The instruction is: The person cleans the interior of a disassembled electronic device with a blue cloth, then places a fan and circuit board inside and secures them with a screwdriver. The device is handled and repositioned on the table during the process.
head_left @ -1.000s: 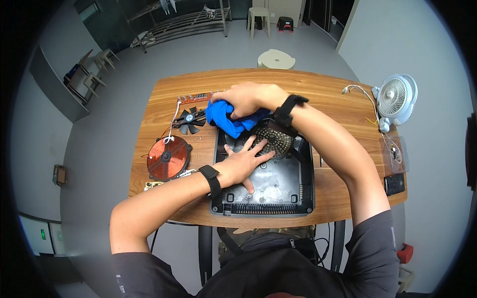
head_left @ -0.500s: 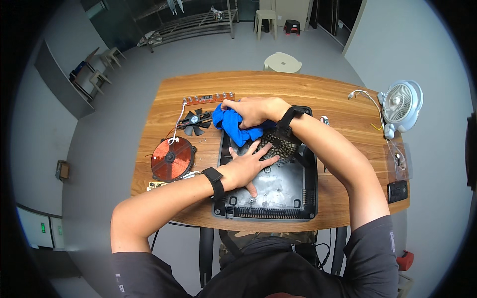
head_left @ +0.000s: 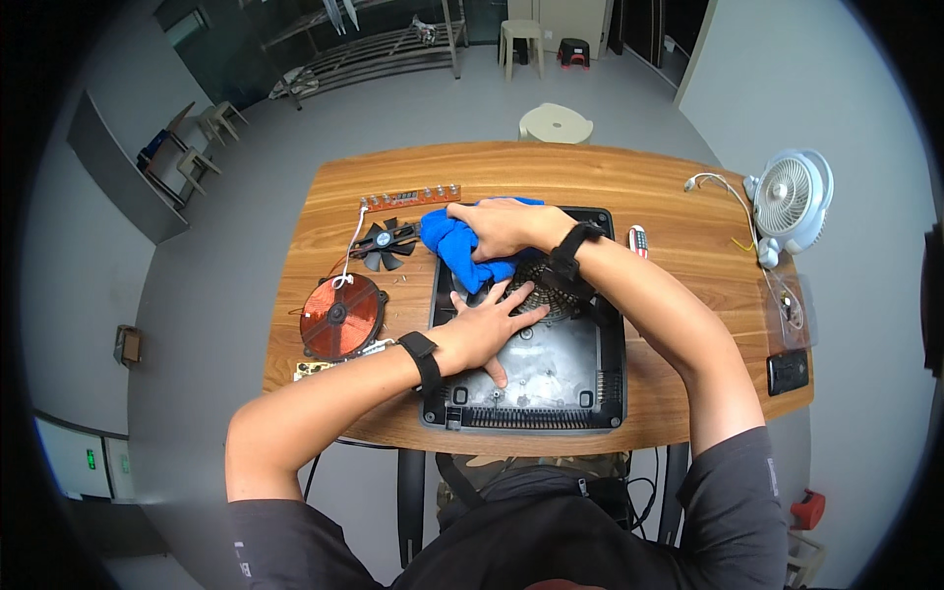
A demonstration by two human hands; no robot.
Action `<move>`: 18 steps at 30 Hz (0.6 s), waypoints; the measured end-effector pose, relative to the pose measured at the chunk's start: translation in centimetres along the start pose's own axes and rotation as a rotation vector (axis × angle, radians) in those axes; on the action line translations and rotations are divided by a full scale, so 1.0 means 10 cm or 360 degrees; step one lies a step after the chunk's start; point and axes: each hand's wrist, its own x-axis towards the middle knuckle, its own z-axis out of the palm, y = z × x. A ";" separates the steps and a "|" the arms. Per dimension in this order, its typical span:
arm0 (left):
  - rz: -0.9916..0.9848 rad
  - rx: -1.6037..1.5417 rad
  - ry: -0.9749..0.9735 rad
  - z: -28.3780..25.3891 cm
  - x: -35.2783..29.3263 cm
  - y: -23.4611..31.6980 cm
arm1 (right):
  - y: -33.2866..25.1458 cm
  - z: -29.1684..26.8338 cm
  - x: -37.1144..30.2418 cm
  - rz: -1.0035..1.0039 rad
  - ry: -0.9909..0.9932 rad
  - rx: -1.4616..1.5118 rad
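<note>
Head view: right hand [head_left: 503, 228] clutches blue cloth [head_left: 454, 248] just beyond the splay-fingered left hand [head_left: 480, 337]; both hands overlie the black casing [head_left: 562, 362].

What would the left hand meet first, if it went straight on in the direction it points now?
Ahead of the left hand, most likely the round grille of the black housing comes first; beyond it, the right forearm crosses this line, though its height is hard to judge.

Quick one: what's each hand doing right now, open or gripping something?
Left hand: open, spread across the black casing.
Right hand: closed, holding the blue cloth over the casing's far end.
</note>
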 end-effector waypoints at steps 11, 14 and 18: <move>0.0023 0.0040 -0.0009 0.03 0.03 -0.04 | -0.23 -0.36 -0.21 -0.0218 0.0039 -0.0351; -0.0061 0.0078 -0.0056 -0.01 -0.01 0.00 | -0.34 -0.46 -0.37 -0.0209 0.0009 -0.0463; -0.0070 0.0043 0.0052 -0.02 -0.23 0.21 | -0.39 -0.37 -0.43 -0.0178 0.0026 -0.0587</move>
